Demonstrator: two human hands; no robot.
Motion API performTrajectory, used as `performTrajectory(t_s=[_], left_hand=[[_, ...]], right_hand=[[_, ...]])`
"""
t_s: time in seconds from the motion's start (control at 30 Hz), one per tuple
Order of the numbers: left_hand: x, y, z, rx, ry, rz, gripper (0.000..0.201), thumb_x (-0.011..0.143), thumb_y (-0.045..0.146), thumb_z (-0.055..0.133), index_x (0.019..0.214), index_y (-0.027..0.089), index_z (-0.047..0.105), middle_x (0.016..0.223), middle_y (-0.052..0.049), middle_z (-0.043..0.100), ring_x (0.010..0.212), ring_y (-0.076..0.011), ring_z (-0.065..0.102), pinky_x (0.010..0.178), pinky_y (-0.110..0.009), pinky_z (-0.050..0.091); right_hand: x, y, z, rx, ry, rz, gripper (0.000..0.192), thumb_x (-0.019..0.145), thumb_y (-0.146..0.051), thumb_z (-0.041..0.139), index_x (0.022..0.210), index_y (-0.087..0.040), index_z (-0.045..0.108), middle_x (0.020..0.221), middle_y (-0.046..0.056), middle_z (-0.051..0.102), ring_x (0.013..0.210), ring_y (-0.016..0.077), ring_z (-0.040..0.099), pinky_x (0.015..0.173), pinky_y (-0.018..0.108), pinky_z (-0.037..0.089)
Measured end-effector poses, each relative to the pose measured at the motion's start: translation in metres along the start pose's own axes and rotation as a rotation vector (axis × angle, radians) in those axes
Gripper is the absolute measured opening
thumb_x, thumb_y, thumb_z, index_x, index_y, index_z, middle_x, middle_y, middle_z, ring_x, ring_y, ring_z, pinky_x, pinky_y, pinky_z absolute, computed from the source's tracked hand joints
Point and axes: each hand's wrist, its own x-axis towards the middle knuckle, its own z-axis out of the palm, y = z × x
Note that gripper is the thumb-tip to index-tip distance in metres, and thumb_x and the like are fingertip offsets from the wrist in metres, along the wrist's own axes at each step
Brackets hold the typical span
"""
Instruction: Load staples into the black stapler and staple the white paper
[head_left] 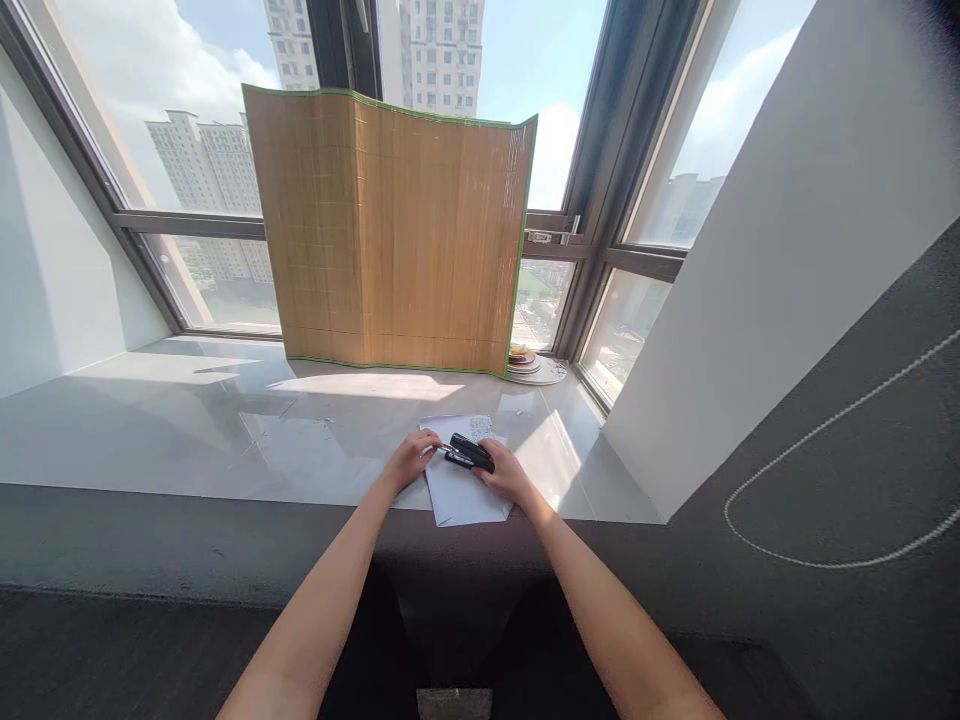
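Observation:
A black stapler (466, 452) is held above white sheets of paper (469, 498) near the front edge of the sill. My right hand (504, 472) is closed around its rear end. The stapler's top arm looks lifted from the base. At its front end, my left hand (411, 456) pinches a thin, shiny metal piece that reaches towards the stapler; whether it is staples or a stapler part is too small to make out. Printed marks show at the paper's upper right corner.
On the tiled window sill (172, 430), a bamboo mat (435, 240) with green edging stands upright against the window. Stacked round plates or discs (536, 370) lie behind its right edge. A white beaded cord (757, 480) hangs at the right.

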Motion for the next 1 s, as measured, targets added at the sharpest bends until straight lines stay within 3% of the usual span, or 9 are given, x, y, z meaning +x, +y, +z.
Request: performTrajectory(t_s=[0.13, 0.33, 0.47, 0.77, 1.0], left_hand=[[0.0016, -0.0034, 0.0016, -0.004, 0.049, -0.020, 0.019, 0.096, 0.016, 0.055, 0.103, 0.023, 0.070, 0.108, -0.007, 0.073, 0.105, -0.0223, 0.068, 0.099, -0.040, 0.053], [0.0024, -0.0021, -0.0010, -0.162, 0.055, -0.272, 0.042, 0.088, 0.021, 0.061, 0.130, 0.025, 0.061, 0.111, -0.004, 0.075, 0.109, -0.0221, 0.070, 0.098, -0.040, 0.052], [0.0061, -0.0023, -0.0045, -0.285, 0.036, -0.383, 0.036, 0.083, 0.024, 0.066, 0.119, 0.021, 0.065, 0.112, -0.008, 0.077, 0.111, -0.0249, 0.072, 0.095, -0.039, 0.051], [0.0080, -0.0080, -0.0042, -0.273, -0.035, -0.344, 0.036, 0.084, 0.026, 0.065, 0.120, 0.021, 0.068, 0.114, -0.007, 0.078, 0.112, -0.0251, 0.071, 0.089, -0.037, 0.050], [0.0073, -0.0050, -0.0050, -0.261, -0.013, -0.321, 0.031, 0.087, 0.030, 0.066, 0.117, 0.022, 0.070, 0.109, -0.006, 0.077, 0.109, -0.0238, 0.069, 0.085, -0.034, 0.048]], right_hand=[[0.0009, 0.0032, 0.0014, 0.017, 0.004, -0.015, 0.030, 0.081, -0.025, 0.070, 0.109, -0.024, 0.060, 0.104, 0.004, 0.065, 0.094, 0.0233, 0.060, 0.082, 0.032, 0.045], [0.0010, 0.0049, 0.0004, 0.021, 0.005, -0.026, 0.030, 0.082, -0.028, 0.069, 0.110, -0.024, 0.060, 0.103, 0.005, 0.065, 0.094, 0.0244, 0.059, 0.082, 0.033, 0.045], [0.0012, 0.0043, -0.0002, 0.022, -0.001, -0.022, 0.030, 0.082, -0.029, 0.068, 0.110, -0.023, 0.060, 0.102, 0.005, 0.065, 0.095, 0.0247, 0.059, 0.083, 0.034, 0.045], [0.0005, -0.0024, -0.0030, 0.044, 0.004, -0.018, 0.023, 0.080, -0.027, 0.067, 0.102, -0.023, 0.058, 0.097, 0.003, 0.062, 0.090, 0.0227, 0.057, 0.079, 0.032, 0.042], [0.0003, -0.0026, -0.0034, 0.026, 0.010, -0.023, 0.023, 0.081, -0.029, 0.066, 0.101, -0.023, 0.059, 0.096, 0.004, 0.063, 0.089, 0.0231, 0.057, 0.078, 0.032, 0.042]])
